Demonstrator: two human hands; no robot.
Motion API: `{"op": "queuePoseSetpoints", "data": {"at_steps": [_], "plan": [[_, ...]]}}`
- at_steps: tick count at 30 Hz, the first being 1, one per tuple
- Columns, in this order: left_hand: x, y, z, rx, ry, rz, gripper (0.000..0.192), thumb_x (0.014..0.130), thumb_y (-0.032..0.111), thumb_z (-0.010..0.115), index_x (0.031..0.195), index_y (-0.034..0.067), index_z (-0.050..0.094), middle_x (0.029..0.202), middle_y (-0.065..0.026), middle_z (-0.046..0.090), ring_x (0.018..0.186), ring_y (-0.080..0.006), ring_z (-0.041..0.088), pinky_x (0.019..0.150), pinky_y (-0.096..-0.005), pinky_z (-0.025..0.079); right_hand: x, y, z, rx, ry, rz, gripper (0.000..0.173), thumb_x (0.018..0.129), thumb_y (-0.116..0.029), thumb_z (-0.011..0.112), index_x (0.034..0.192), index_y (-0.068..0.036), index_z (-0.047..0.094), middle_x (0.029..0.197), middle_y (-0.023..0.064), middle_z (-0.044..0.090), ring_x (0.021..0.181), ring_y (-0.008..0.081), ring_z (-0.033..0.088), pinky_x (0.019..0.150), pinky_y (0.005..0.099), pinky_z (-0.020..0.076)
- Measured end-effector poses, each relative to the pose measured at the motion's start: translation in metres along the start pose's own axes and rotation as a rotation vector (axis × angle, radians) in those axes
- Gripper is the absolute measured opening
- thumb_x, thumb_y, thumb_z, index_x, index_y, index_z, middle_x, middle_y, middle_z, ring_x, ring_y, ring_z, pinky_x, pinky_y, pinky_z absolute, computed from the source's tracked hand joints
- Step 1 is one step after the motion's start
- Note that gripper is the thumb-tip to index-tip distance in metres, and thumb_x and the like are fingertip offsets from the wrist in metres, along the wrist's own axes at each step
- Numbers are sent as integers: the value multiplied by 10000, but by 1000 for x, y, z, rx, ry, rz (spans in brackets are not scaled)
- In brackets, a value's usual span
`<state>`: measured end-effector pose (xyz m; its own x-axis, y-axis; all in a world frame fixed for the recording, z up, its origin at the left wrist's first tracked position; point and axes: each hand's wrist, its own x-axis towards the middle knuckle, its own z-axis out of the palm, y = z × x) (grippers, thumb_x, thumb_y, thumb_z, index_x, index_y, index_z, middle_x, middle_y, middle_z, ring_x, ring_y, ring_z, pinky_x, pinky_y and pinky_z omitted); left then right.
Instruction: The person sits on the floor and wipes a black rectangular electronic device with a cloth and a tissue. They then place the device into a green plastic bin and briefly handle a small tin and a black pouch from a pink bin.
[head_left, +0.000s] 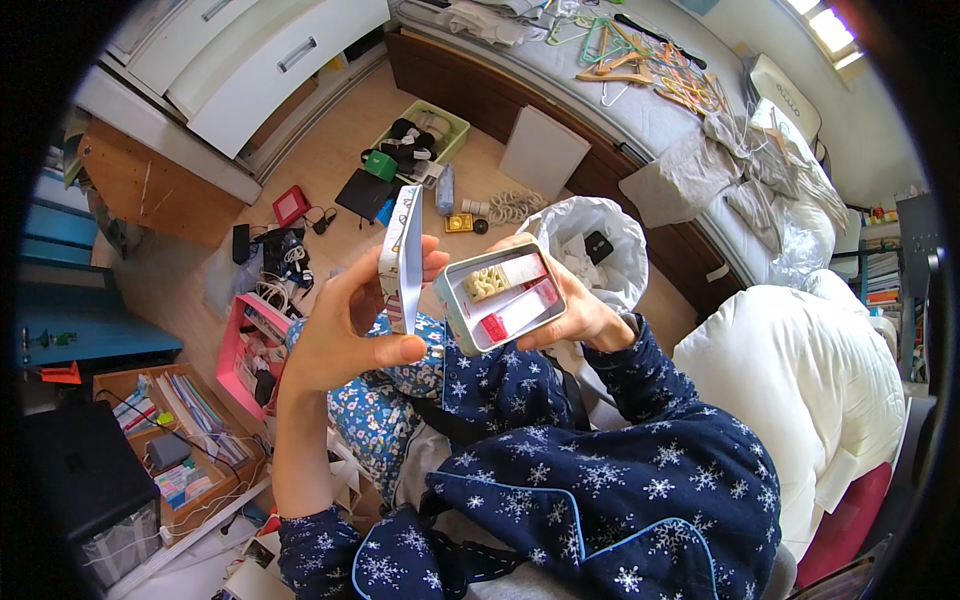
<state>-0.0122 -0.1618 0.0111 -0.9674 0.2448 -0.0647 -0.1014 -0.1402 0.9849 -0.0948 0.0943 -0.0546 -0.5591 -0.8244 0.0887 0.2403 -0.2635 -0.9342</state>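
Between my hands are the two halves of a small box, held apart over my lap. My left hand (337, 322) grips the patterned lid (403, 262), which stands on edge with its pale inner side facing right. In my right hand (581, 304) is the rounded rectangular tin (474, 330), tilted so its inside shows. Two small items lie in it: a cream and white piece with a carved-looking end (491, 281) and a clear stick with a red end (496, 327). Just beyond my right hand stands a bin lined with a white plastic bag (626, 225), holding some rubbish and a black object.
A green basket (457, 139) of dark items, a coiled white cord (517, 206) and cables (292, 255) lie on the floor. A pink box (232, 360) and a wooden drawer (202, 510) stand at left. Hangers (637, 67) cover part of the bed; a white duvet (787, 390) is at right.
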Motion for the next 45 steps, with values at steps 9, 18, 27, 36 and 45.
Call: {"op": "queuePoseSetpoints", "data": {"at_steps": [9,18,27,36,45], "plan": [[-8,-1,12,934,-5,499,908,570,398,880,1287,35,457,1271,-152,582,1249,-314,532,1104,-510,321,7,-13,12,-341,93,29,779,674,-75,841,1304,-27,385,1182,120,577,1132,179,551,973,324,450],[-16,-12,14,1137,-24,547,880,589,458,836,1271,73,436,1303,-127,587,1241,-311,543,1104,-567,295,3,-23,18,-462,104,88,780,675,-80,839,1305,-8,385,1163,112,568,1100,153,550,957,306,448],[-19,-42,-4,675,97,453,1015,712,702,646,1336,-45,361,1262,-218,577,1259,-392,496,1115,-541,251,1,-33,36,-515,172,58,745,676,-122,827,1267,-11,387,1014,121,606,967,165,610,873,316,487],[-22,1,8,879,274,311,875,574,283,917,1287,-10,504,1231,-168,595,1139,-285,584,979,-397,450,4,-27,34,-342,172,68,763,681,-94,820,1297,-17,377,1146,118,572,1090,161,568,962,313,446],[2,23,28,1119,32,161,786,591,151,844,1305,30,537,1222,-172,595,1107,-307,604,950,-383,484,5,-17,32,-480,159,-35,730,674,-107,818,1250,-4,380,1068,199,614,1019,281,631,866,357,501]]}}
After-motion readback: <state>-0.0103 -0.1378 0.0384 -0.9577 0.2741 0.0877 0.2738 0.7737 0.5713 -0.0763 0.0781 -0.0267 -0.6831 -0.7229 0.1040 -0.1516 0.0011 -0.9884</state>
